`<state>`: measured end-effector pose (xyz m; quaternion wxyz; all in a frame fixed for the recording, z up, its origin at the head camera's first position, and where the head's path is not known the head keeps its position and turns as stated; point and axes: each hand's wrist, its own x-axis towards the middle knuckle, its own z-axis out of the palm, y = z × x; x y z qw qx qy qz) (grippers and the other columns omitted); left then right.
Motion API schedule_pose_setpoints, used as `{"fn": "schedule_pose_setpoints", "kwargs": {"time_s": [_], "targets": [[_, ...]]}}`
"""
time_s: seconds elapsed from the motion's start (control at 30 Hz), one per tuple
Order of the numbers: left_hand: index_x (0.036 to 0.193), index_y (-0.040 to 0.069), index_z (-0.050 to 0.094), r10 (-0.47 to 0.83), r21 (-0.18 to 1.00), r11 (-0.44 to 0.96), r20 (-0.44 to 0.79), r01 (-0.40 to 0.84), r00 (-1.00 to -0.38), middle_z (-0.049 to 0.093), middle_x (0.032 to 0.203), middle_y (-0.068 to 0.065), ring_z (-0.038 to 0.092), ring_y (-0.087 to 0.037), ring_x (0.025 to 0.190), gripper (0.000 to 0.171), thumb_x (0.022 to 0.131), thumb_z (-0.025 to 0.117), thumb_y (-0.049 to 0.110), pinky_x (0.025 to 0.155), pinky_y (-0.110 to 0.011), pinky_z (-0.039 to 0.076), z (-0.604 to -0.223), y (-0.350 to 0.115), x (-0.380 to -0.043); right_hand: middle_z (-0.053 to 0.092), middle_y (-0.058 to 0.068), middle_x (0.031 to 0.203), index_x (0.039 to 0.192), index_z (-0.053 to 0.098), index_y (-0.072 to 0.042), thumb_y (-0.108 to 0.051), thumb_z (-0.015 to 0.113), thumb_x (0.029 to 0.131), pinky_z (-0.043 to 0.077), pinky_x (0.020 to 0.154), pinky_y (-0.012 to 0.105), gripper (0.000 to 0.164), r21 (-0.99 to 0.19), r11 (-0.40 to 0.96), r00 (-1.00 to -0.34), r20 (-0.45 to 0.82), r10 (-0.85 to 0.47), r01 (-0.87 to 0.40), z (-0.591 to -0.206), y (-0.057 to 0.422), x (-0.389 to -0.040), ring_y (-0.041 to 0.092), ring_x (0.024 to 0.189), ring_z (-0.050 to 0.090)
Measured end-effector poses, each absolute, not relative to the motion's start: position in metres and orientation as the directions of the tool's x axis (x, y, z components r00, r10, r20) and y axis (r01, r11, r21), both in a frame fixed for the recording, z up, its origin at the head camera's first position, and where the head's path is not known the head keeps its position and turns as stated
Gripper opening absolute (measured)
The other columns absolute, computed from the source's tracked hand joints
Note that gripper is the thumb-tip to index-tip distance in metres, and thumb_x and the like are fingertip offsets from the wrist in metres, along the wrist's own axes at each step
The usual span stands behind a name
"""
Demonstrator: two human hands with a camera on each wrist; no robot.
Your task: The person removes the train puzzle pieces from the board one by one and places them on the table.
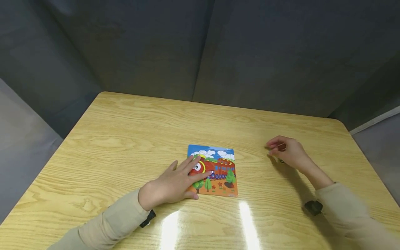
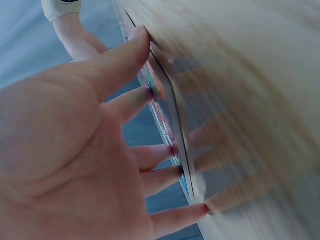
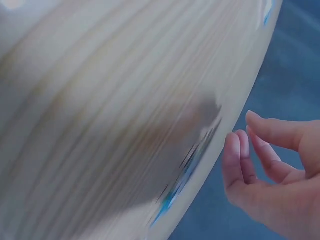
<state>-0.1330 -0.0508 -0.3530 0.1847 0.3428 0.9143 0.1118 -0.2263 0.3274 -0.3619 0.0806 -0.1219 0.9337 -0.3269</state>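
A square picture puzzle [image 1: 220, 173] of a red train under a blue sky with white clouds lies flat on the table. My left hand [image 1: 178, 180] rests on its left part with the fingers spread, covering some of the picture. In the left wrist view, fingertips [image 2: 150, 92] touch the puzzle's top and the thumb is at its edge. To the right, my right hand [image 1: 289, 151] is above the table, fingers loosely bent and nothing visible between them. Near it on the table is a small flat piece with blue on it [image 3: 172, 197], mostly hidden under the hand in the head view.
The wood-grain table [image 1: 131, 128] has rounded far corners. Dark grey cloth [image 1: 200, 52] hangs behind its far edge and at the sides. Bright light reflections lie on the table's near part.
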Motion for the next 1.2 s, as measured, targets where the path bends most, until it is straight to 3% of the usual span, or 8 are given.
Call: {"fn": "schedule_pose_setpoints", "kwargs": {"time_s": [0.2, 0.47, 0.97, 1.2], "targets": [[0.156, 0.029, 0.029, 0.663, 0.329, 0.745, -0.276, 0.58, -0.696, 0.004, 0.163, -0.015, 0.008, -0.036, 0.148, 0.071, 0.094, 0.06, 0.046, 0.109, -0.065, 0.023, -0.353, -0.05, -0.133, 0.066, 0.022, 0.106, 0.115, 0.063, 0.007, 0.004, 0.065, 0.091, 0.054, 0.071, 0.029, 0.024, -0.756, 0.636, -0.932, -0.103, -0.348, -0.154, -0.361, 0.276, -0.228, 0.028, 0.09, 0.064], [0.156, 0.03, 0.028, 0.656, 0.295, 0.754, -0.287, 0.587, -0.698, 0.005, 0.163, -0.015, 0.008, -0.037, 0.148, 0.073, 0.093, 0.06, 0.047, 0.11, -0.062, 0.024, -0.349, -0.048, -0.13, 0.065, 0.025, 0.107, 0.116, 0.061, 0.012, 0.009, 0.06, 0.091, 0.055, 0.08, 0.034, 0.025, -0.897, 0.441, -0.862, -0.198, -0.467, -0.033, -0.363, 0.207, -0.226, 0.033, 0.095, 0.065], [0.156, 0.023, 0.03, 0.655, 0.198, 0.754, -0.306, 0.627, -0.691, 0.016, 0.162, -0.01, 0.019, -0.036, 0.146, 0.08, 0.089, 0.061, 0.054, 0.108, -0.059, 0.03, -0.341, -0.043, -0.117, 0.069, 0.014, 0.098, 0.107, 0.068, 0.004, 0.005, 0.064, 0.09, 0.054, 0.08, 0.034, 0.017, -0.862, 0.495, -0.844, -0.181, -0.505, -0.112, -0.362, 0.147, -0.224, 0.025, 0.088, 0.066], [0.156, 0.022, 0.029, 0.655, 0.192, 0.753, -0.315, 0.629, -0.687, 0.016, 0.163, -0.009, 0.018, -0.036, 0.146, 0.08, 0.089, 0.061, 0.054, 0.108, -0.059, 0.031, -0.343, -0.041, -0.118, 0.066, 0.014, 0.104, 0.111, 0.067, 0.001, 0.004, 0.067, 0.088, 0.052, 0.076, 0.032, 0.023, -0.85, 0.524, -0.869, -0.223, -0.441, -0.048, -0.361, 0.143, -0.224, 0.024, 0.085, 0.065]]}}
